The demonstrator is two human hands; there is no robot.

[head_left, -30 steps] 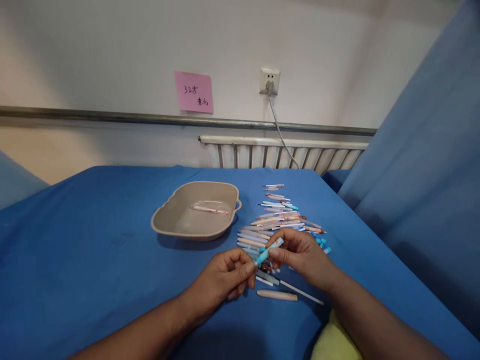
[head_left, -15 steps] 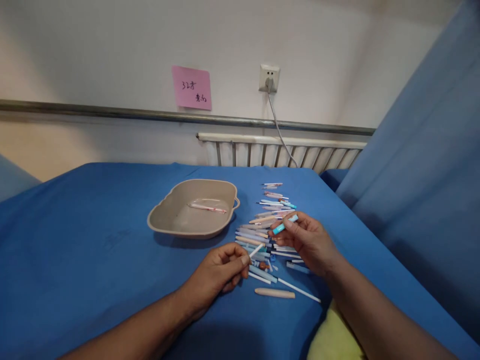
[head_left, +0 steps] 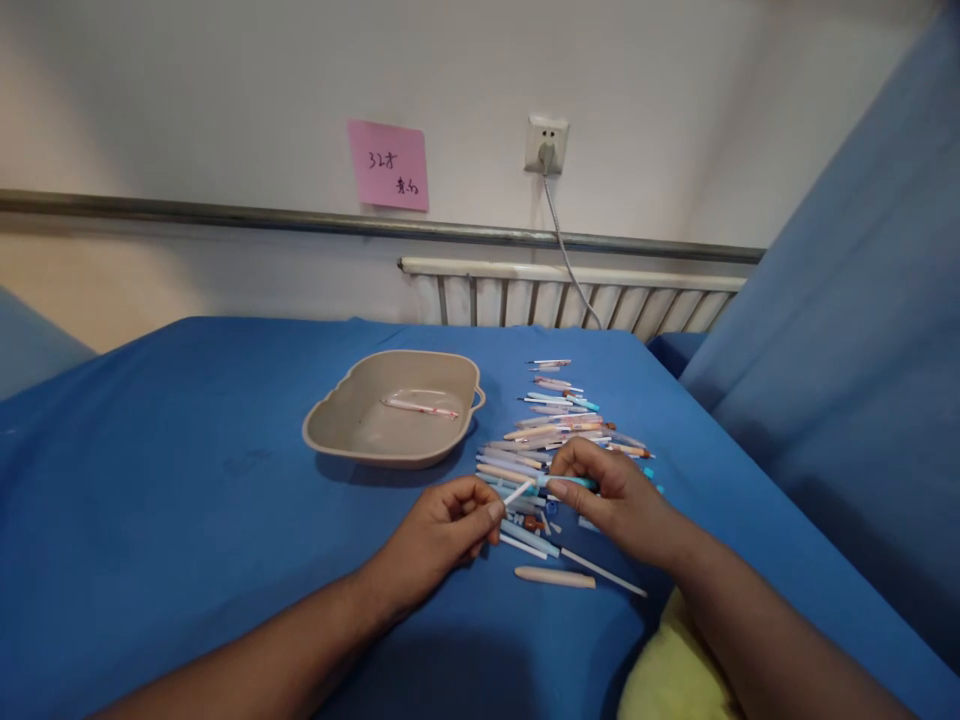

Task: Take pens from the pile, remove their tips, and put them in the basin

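Note:
My left hand (head_left: 448,527) pinches a thin white refill (head_left: 516,492) between thumb and forefinger, its tip pointing up and right. My right hand (head_left: 611,495) is closed on a light blue pen barrel (head_left: 571,482), held level with its open end facing the refill's tip, a small gap between them. Both hands hover just above a pile of pen parts (head_left: 551,440) spread on the blue cloth (head_left: 187,500). A beige pen cap (head_left: 553,577) and a white refill (head_left: 604,573) lie just in front of my hands.
A beige oval tray (head_left: 352,445) with one pinkish pen (head_left: 420,407) in it stands left of the pile. Behind are a wall, a pink note (head_left: 388,165), a socket with cable (head_left: 546,145) and a radiator (head_left: 570,300). Blue fabric (head_left: 847,300) rises at the right.
The refill and the blue barrel were pulled apart, the right hand lifting away to the right. The right hand has now come back down, bringing the barrel level beside the refill's tip.

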